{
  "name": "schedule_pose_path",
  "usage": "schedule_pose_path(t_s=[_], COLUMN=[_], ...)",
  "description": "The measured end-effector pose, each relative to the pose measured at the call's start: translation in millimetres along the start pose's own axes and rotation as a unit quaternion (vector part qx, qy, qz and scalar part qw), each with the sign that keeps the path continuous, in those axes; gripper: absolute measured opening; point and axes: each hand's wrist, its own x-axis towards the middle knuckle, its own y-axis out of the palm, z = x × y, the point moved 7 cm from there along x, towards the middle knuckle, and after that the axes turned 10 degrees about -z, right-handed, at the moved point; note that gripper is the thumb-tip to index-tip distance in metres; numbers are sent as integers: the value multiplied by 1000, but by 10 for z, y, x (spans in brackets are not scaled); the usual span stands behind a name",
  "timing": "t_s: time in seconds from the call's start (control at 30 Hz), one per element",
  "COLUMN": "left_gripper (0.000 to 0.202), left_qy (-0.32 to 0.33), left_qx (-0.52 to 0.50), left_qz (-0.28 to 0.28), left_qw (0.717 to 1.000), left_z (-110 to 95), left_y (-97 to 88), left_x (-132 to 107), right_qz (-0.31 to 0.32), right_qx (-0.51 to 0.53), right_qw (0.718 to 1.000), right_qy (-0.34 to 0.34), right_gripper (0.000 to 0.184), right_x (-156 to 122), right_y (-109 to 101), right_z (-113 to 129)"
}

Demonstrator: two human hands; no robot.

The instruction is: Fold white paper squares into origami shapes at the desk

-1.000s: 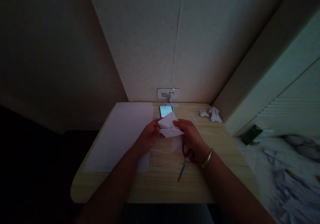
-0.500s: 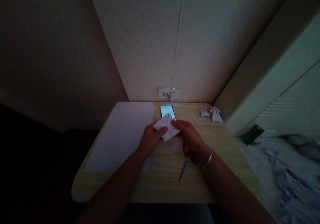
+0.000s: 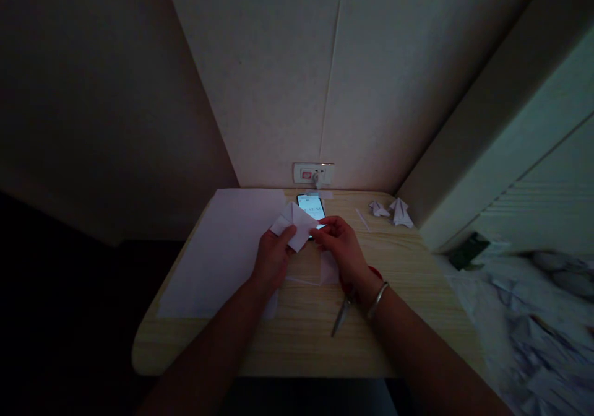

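A folded piece of white paper (image 3: pixel 301 223) is held above the table, in front of a lit phone (image 3: pixel 312 204). My left hand (image 3: pixel 273 255) grips its left side, thumb on top and fingers beneath. At its right corner, my right hand (image 3: pixel 341 239) pinches the paper between thumb and fingertips. Below my right wrist lie scissors (image 3: pixel 342 316) with red handles, partly covered by that hand. A small white paper piece (image 3: pixel 329 268) rests under my right hand.
Large white sheets (image 3: pixel 218 249) cover the left part of the wooden table (image 3: pixel 306 348). Two folded paper figures (image 3: pixel 400 212) stand at the back right, near a thin paper strip (image 3: pixel 362 219). A wall socket (image 3: pixel 313 173) with a plug is behind the phone.
The folded paper has moved slightly left and turned, uncovering more of the phone. My right hand has shifted from the paper's upper face to its right corner.
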Motion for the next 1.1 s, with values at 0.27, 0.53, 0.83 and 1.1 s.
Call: schedule_pose_path(t_s=[0.27,0.53,0.83,1.1], left_gripper=[37,38,32,33], left_qy=[0,5,7,-12], left_qx=[8,7,-28,-12], left_qz=[28,3,6,16], left_qw=[1000,1000,1000,1000], left_z=[8,-5,-15,29], left_y=[48,4,32,15], left_x=[-36,-6,-19,-6], right_qz=[-15,-26,8,39], right_qx=[36,34,97,21], right_qw=[999,998,995,995], right_qy=[-25,-41,-34,-85], right_gripper=[35,33,28,17], right_x=[11,6,-28,-50], right_y=[-5,5,54,94], right_z=[-2,13,23,55])
